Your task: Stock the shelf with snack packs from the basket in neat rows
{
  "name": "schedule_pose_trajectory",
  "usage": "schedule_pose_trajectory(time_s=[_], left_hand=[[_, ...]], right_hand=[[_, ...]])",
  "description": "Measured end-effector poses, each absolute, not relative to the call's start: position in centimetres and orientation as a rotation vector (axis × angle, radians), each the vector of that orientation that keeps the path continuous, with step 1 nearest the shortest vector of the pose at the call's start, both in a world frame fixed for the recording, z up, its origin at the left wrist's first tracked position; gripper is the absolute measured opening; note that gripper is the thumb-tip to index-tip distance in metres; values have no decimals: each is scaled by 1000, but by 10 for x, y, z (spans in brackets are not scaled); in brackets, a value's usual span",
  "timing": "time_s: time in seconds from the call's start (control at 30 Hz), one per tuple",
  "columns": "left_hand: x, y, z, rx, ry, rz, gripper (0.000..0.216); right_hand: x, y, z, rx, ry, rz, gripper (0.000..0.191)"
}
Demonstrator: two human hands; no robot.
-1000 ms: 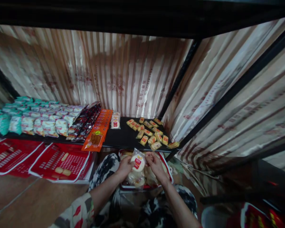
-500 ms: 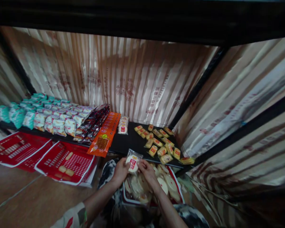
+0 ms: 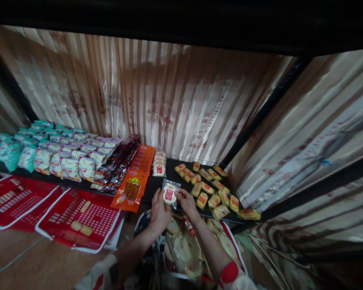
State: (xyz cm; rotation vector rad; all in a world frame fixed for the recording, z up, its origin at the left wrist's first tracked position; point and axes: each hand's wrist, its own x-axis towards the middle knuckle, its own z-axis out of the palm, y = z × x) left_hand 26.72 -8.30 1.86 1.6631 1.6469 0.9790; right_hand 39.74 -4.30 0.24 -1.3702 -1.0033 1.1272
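Between my two hands is a round white cracker packet [image 3: 170, 194] in clear wrap with a red label. My left hand [image 3: 159, 211] grips its left edge, and the fingers of my right hand [image 3: 186, 203] pinch its right edge. The packet is held over the front of the black shelf [image 3: 151, 187]. Just behind it on the shelf stands a short row of matching white packets [image 3: 159, 167]. Below my forearms sits a basket [image 3: 238, 253] heaped with similar round, pale packets [image 3: 184, 249].
Small yellow snack packs [image 3: 202, 199] lie scattered on the shelf's right. To the left are an orange snack bag [image 3: 136, 177], dark shiny packets [image 3: 117, 161] and rows of white and teal bags [image 3: 69, 167]. Red baskets [image 3: 103, 217] stand at lower left. Black posts frame the shelf.
Both hands have carried the white packet forward and up, from above the basket to over the shelf's front. The view has shifted slightly.
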Motion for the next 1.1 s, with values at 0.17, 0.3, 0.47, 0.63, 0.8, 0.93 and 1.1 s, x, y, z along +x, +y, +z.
schedule_pose_trajectory(time_s=[0.17, 0.3, 0.47, 0.63, 0.8, 0.93, 1.1], left_hand=[[258, -71, 10, 1877, 1667, 777, 59], [255, -50, 2, 1927, 1656, 692, 64], [257, -15, -6, 1968, 1628, 719, 70], [259, 12, -11, 2025, 1658, 694, 70], [259, 26, -14, 1999, 1644, 702, 69], [258, 33, -17, 2011, 1648, 696, 64], [256, 36, -19, 2036, 1647, 729, 64]], right_hand=[[384, -5, -9, -1435, -1108, 1073, 38], [378, 25, -15, -1456, -1228, 1000, 34], [380, 58, -22, -1505, -1320, 894, 29], [377, 80, -26, -1557, -1343, 834, 25], [372, 93, -31, -1677, -1352, 707, 26], [372, 97, -38, -1726, -1353, 658, 27], [371, 98, -35, -1692, -1346, 757, 23]])
